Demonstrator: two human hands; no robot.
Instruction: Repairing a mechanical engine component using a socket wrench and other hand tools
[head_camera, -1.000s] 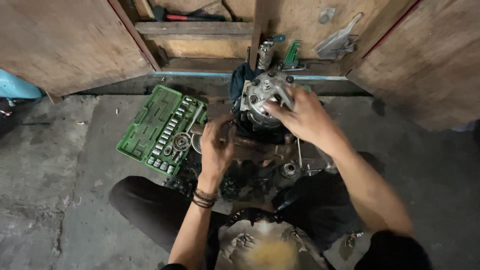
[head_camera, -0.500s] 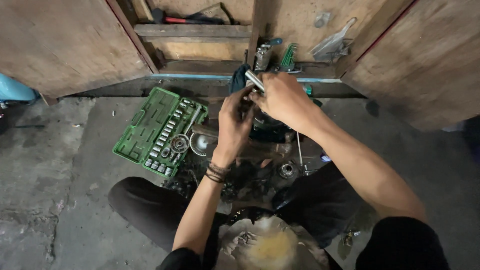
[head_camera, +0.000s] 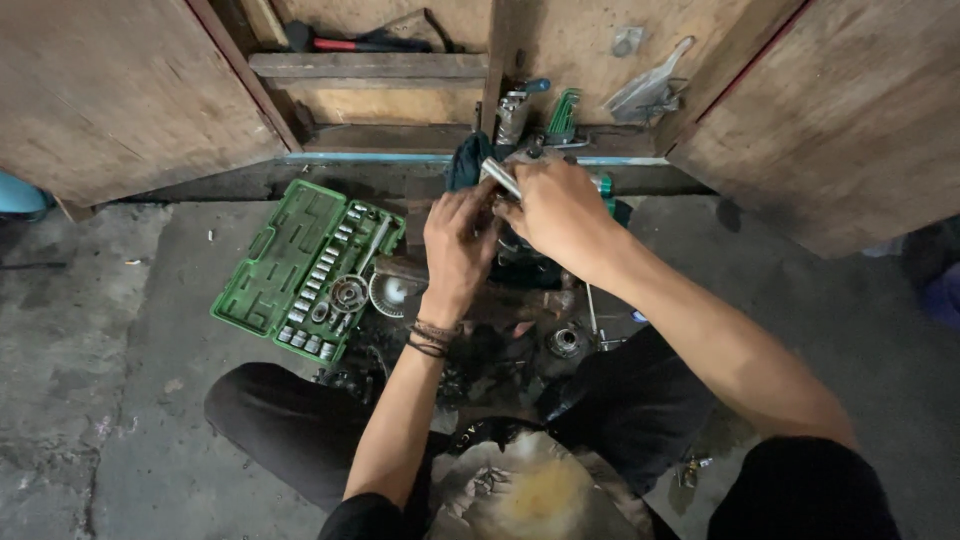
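While a pale blue object (head_camera: 18, 192) just shows at the far left edge, the concrete floor (head_camera: 120, 330) runs rightward to an open green socket case (head_camera: 300, 265), its rows of sockets lying along the right half. Just beside the case sits a round toothed metal part (head_camera: 392, 293). Next comes the left hand (head_camera: 458, 240), wrist ringed with dark bracelets (head_camera: 432, 338), fingers curled closed against the work at the tips; what exactly they pinch is hidden by the other hand. Touching it, the right hand (head_camera: 555, 212) is clenched around a shiny metal tool (head_camera: 500, 177), whose silver end sticks out up and to the left of the knuckles. Both hands cover a dark engine part (head_camera: 530, 268), which sits on the floor between the person's knees, in front of the cabinet's lower ledge. Lower right of the hands lies a small round bearing-like piece (head_camera: 565, 341). Above, on the ledge, stands a green set of hex keys (head_camera: 563, 112), and a wooden door (head_camera: 840, 120) hangs open at the right.
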